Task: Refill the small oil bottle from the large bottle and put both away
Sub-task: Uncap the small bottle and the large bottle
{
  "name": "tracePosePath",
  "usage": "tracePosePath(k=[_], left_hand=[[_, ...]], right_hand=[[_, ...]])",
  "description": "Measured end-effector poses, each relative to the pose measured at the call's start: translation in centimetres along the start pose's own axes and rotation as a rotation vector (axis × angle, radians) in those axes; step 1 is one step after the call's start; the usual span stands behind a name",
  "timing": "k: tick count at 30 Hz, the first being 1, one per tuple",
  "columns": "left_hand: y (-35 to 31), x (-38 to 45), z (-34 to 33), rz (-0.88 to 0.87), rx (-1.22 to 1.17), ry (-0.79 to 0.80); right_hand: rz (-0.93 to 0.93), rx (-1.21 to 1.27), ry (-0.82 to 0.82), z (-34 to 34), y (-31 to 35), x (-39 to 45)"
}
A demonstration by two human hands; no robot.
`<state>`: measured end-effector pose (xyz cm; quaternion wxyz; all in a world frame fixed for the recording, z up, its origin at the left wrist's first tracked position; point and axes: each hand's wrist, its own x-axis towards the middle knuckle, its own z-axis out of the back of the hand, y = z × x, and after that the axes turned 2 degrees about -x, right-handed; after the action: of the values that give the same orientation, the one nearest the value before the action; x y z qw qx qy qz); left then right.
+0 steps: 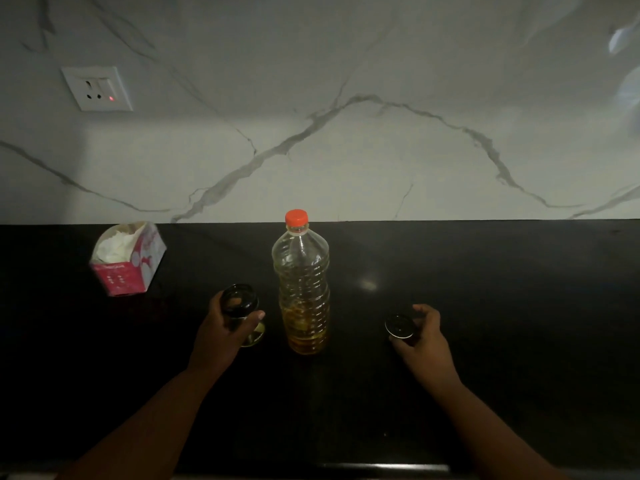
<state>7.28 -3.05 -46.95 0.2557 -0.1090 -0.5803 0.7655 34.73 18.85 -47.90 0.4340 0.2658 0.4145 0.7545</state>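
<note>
A large clear plastic bottle (301, 285) with an orange cap stands upright mid-counter, holding yellow oil in its lower third. Just left of it, my left hand (221, 336) is wrapped around the small glass oil bottle (242, 311), which stands on the counter with a dark open neck ring on top and a little oil at its base. To the right of the large bottle, my right hand (420, 336) grips a small round black cap (400, 326) low over the counter.
A black counter (502, 289) runs under a white marble backsplash. A red and white tissue box (126, 261) sits at the back left. A wall socket (97, 88) with a red light is set into the backsplash above it.
</note>
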Motion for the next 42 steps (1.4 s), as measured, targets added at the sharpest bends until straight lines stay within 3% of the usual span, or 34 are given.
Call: tracePosePath(k=[9, 12, 14, 17, 20, 25, 29, 33, 39, 42], left_hand=[[-0.1, -0.5, 0.1, 0.040, -0.017, 0.055], [-2.8, -0.8, -0.2, -0.106, 0.135, -0.133], [-5.6, -0.6, -0.5, -0.254, 0.098, -0.199], [-9.3, -0.2, -1.4, -0.365, -0.020, -0.101], [-12.1, 0.0, -2.4, -0.369, -0.037, 0.058], [-13.5, 0.4, -4.0, -0.255, -0.053, 0.319], [-13.6, 0.8, -4.3, -0.201, -0.024, 0.325], [-13.5, 0.7, -3.9, -0.245, -0.010, 0.338], [-13.7, 0.8, -3.7, -0.264, -0.011, 0.341], [-13.5, 0.9, -3.6, -0.277, -0.006, 0.334]], right_hand=[[-0.043, 0.081, 0.077, 1.6, 1.7, -1.4], [0.020, -0.053, 0.012, 3.2, 3.6, -2.1], [0.106, -0.077, -0.005, 4.2, 6.4, -2.1], [0.283, 0.082, 0.009, 5.0, 12.8, -1.7], [0.471, 0.163, 0.038, 4.6, 20.0, -1.0], [0.529, -0.231, 0.189, 2.4, 27.5, 1.1], [0.514, -0.478, 0.250, 0.9, 29.3, 2.0], [0.469, -0.553, 0.264, 0.2, 29.1, 2.4], [0.497, -0.501, 0.316, 0.8, 29.3, 2.6], [0.485, -0.267, 0.260, 2.6, 29.1, 2.0]])
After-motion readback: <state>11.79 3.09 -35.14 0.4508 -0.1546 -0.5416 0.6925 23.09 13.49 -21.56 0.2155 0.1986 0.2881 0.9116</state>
